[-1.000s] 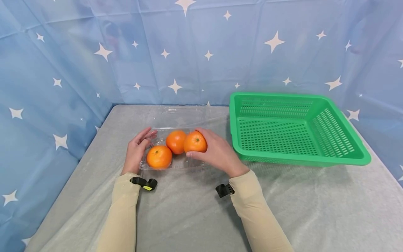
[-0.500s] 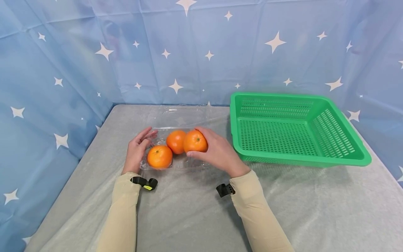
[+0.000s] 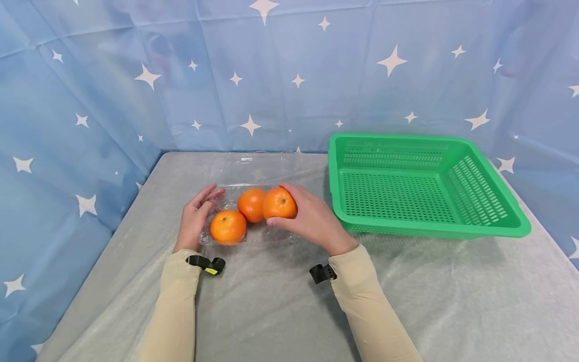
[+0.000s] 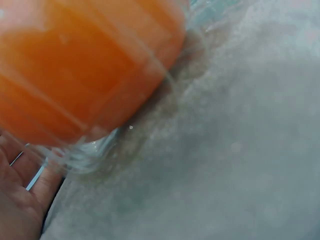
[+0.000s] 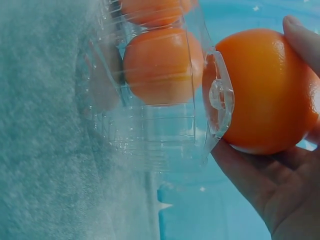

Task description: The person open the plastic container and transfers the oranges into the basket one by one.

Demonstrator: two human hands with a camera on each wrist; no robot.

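Observation:
My right hand (image 3: 314,216) grips an orange (image 3: 280,202) between thumb and fingers. In the right wrist view this orange (image 5: 265,90) is at the rim of a clear plastic clamshell box (image 5: 155,127). Two more oranges lie inside the box, one at the front left (image 3: 228,227) and one in the middle (image 3: 251,205). At the left end of the box, my left hand (image 3: 194,218) rests its loosely extended fingers against the wall. The left wrist view has an orange (image 4: 85,70) close up behind the plastic, with part of the left hand (image 4: 25,185) at the lower left.
A large green plastic basket (image 3: 431,229) with slotted sides stands to the right. The box's clear lid (image 3: 267,168) lies folded back toward the rear edge. Grey cloth covers the table (image 3: 267,301), and a blue curtain (image 3: 289,100) with white stars hangs behind.

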